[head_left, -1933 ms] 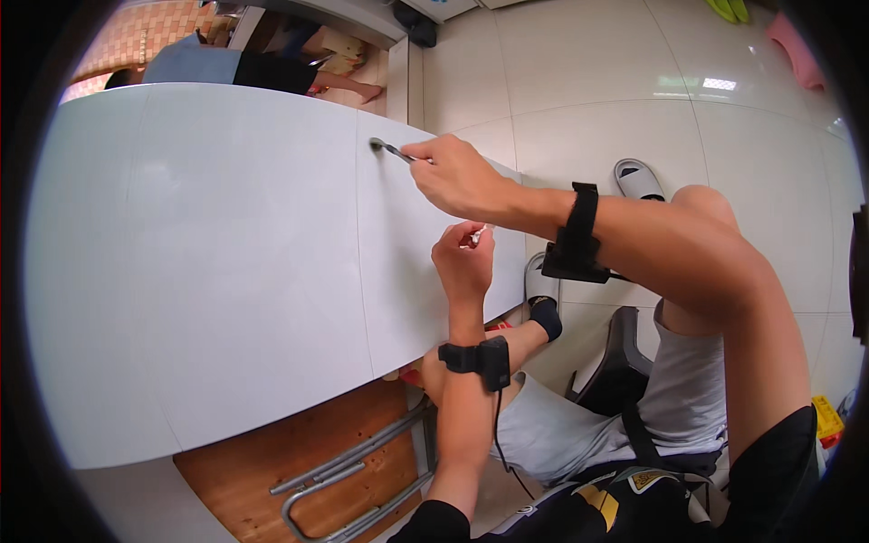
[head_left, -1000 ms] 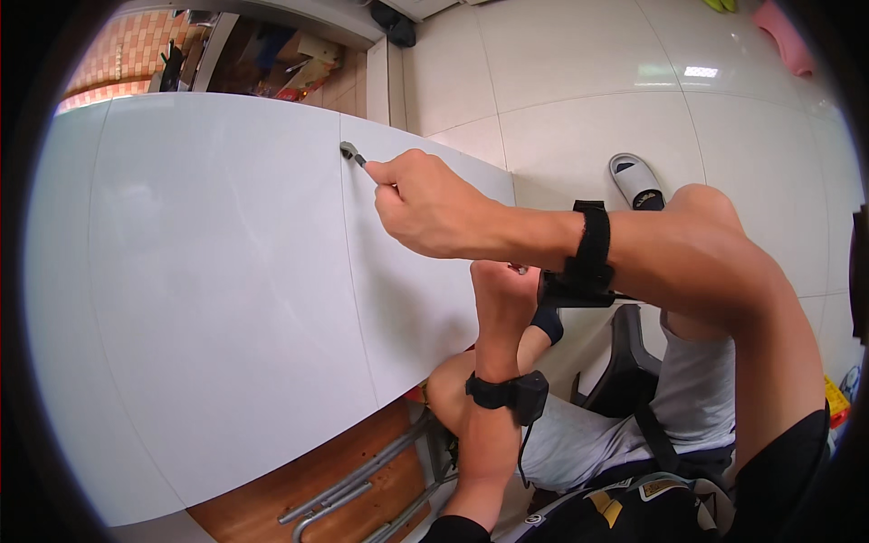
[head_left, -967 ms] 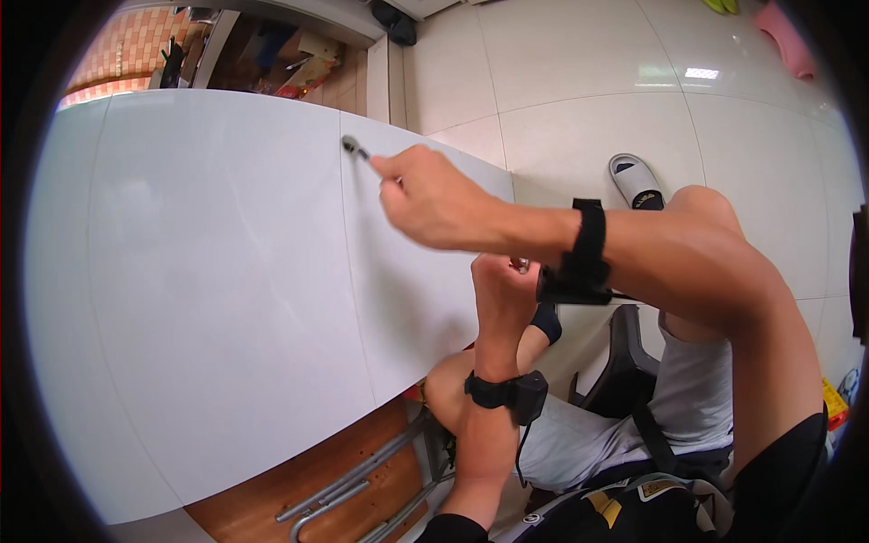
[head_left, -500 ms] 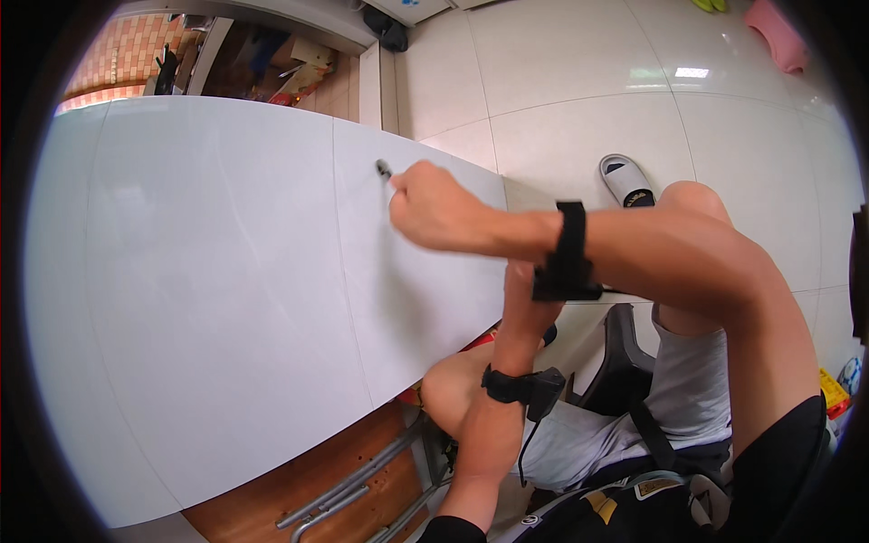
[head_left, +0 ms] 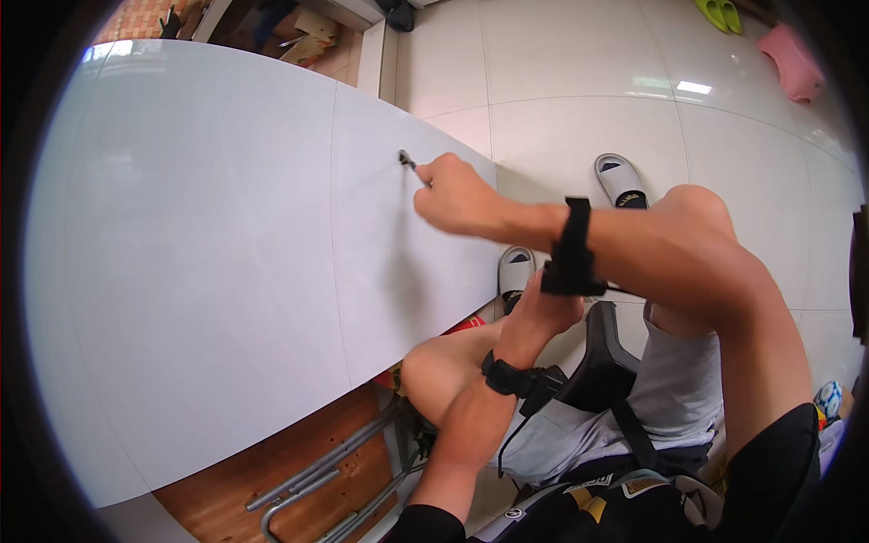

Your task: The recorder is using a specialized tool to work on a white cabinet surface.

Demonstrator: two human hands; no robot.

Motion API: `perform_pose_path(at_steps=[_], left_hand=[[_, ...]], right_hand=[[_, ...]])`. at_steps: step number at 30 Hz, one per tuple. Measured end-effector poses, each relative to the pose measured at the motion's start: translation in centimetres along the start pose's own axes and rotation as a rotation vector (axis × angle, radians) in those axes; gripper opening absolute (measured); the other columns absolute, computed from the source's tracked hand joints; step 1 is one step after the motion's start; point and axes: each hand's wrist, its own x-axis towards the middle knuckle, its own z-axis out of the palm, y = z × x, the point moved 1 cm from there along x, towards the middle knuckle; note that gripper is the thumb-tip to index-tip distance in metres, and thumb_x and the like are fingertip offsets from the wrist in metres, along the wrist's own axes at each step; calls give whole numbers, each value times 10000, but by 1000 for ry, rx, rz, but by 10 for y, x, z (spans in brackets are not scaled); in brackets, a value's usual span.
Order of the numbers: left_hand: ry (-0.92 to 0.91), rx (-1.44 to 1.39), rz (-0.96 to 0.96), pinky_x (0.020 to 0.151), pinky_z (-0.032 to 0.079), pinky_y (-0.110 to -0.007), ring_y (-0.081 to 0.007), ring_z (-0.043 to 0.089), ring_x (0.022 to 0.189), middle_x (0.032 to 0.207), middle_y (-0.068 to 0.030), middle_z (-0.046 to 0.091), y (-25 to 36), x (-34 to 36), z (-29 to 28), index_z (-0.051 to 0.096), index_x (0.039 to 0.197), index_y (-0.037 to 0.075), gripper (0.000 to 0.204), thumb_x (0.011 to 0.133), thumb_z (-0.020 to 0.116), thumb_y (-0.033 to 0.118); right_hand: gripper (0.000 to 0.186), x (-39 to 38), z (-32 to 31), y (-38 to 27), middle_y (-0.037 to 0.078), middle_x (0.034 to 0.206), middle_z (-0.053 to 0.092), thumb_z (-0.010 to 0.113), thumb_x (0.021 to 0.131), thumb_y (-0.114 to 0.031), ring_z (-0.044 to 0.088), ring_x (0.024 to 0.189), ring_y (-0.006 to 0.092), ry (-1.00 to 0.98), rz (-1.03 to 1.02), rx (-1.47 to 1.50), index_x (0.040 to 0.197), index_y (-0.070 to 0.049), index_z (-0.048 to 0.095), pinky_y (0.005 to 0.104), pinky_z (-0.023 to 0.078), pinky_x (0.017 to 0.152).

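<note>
My right hand (head_left: 457, 195) is closed in a fist around a small tool with a thin handle and a small dark metallic head (head_left: 405, 158). Its exact kind is hard to make out. The tool points up and left above the white tabletop (head_left: 217, 271), on which the hand's shadow falls. My left hand (head_left: 546, 309) is just beyond the table's right edge, partly behind the right wrist's black strap and box (head_left: 572, 258). Its fingers are mostly hidden, so its grip does not show. Another black strap with a box (head_left: 520, 376) circles the left wrist.
A brown wooden board with grey metal tubes (head_left: 308, 480) sits below the table's near edge. My knees are beside the table. Grey slippers (head_left: 621, 181) are on the tiled floor. A pink stool (head_left: 792, 61) and green slippers (head_left: 720, 14) lie far right.
My right hand has shifted slightly right with the tool still in its fist. My left hand has come a little nearer and right. The view has moved, bringing a second grey slipper into sight.
</note>
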Motion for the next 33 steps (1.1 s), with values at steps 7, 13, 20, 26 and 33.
perform_pose_path(at_steps=[7,13,20,26,33], left_hand=[[-187,-496,-381,1100,391,-472,-429,482,1274,1240,-269,587,1,-41,-7,640,1038,22,319,765,763,129],[-286,-58,-150,761,542,-465,-391,678,860,915,-180,683,2,-19,16,661,944,61,179,775,617,26],[-85,118,20,684,547,-450,-366,668,767,849,-163,657,20,-10,26,656,930,59,199,739,617,17],[49,-116,-39,646,523,-433,-334,682,776,803,-124,656,17,-26,35,656,879,61,163,720,649,26],[101,68,-6,655,532,-401,-307,703,753,730,-139,666,16,-20,41,699,751,38,102,663,678,-9]], right_hand=[[382,-22,34,16,106,645,611,498,865,-58,557,543,186,96,-19,77,1170,93,671,384,458,516],[377,-8,23,8,-4,583,458,477,885,-41,367,448,112,-46,443,148,1182,76,676,332,266,404],[123,9,28,50,-58,627,355,518,925,-49,286,496,75,-23,509,277,954,-9,631,295,206,422],[200,-11,36,8,-68,639,309,527,944,-57,244,522,58,-71,542,384,769,-116,453,263,185,441],[228,1,41,18,-73,622,310,533,980,-72,260,507,46,-106,532,357,760,-109,484,236,180,420]])
